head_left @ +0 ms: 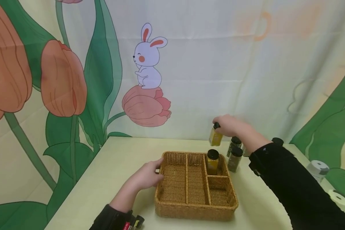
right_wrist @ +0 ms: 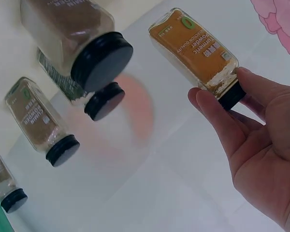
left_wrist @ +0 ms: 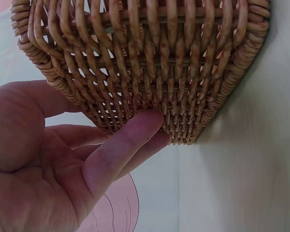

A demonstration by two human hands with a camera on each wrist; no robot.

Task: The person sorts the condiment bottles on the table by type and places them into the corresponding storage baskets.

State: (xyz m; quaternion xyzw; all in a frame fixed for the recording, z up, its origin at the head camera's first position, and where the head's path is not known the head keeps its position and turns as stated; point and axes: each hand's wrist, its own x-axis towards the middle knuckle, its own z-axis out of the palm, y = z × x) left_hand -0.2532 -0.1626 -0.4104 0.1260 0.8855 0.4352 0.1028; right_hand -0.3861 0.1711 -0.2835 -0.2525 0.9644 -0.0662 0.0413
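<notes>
My right hand point(head_left: 231, 125) holds a turmeric powder jar point(head_left: 215, 138) by its black cap, above the table behind the basket. In the right wrist view the fingers pinch that cap, and the label of the orange-yellow jar point(right_wrist: 195, 46) is readable. A woven wicker basket point(head_left: 195, 211) with several compartments sits on the table. My left hand point(head_left: 146, 176) grips its left side, with fingers over the rim, and the left wrist view shows them against the wicker wall point(left_wrist: 135, 63). Another yellow jar point(head_left: 212, 162) with a black cap stands in the back right compartment.
Right of the basket stand dark-capped spice jars point(head_left: 234, 159), one labelled cumin powder point(right_wrist: 38, 118); the right arm partly hides others. Farther right are a white-lidded container point(head_left: 317, 169) and a white ring-shaped item point(head_left: 340, 197). A printed curtain point(head_left: 195, 95) hangs behind the table.
</notes>
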